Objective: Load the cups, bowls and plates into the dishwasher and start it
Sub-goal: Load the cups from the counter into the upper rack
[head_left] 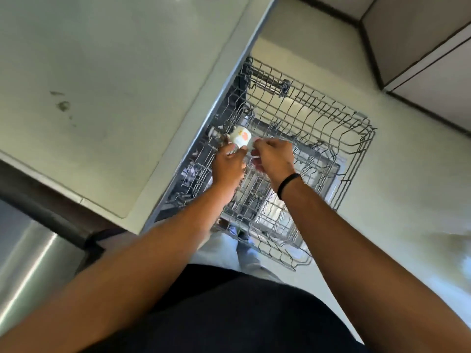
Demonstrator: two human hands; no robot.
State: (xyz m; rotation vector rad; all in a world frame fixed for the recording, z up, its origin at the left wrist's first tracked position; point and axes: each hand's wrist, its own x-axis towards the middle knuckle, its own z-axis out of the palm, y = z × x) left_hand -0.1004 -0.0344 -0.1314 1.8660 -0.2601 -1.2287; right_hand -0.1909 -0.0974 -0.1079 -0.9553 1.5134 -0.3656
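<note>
Left hand [227, 166] grips cup [240, 138]; print unreadable.

The upper wire rack [318, 128] stands pulled out from under the countertop [102, 72], reaching well beyond both hands; a small white cup [240, 138] with an orange mark sits at its near-counter edge, just past the fingertips of the left hand [228, 165]; below both hands a lower rack [275, 233] shows through the wires; the pale floor [407, 200] lies right of the right hand [274, 159]; the countertop bears dark smudges [62, 104] well left of the left hand.
</note>
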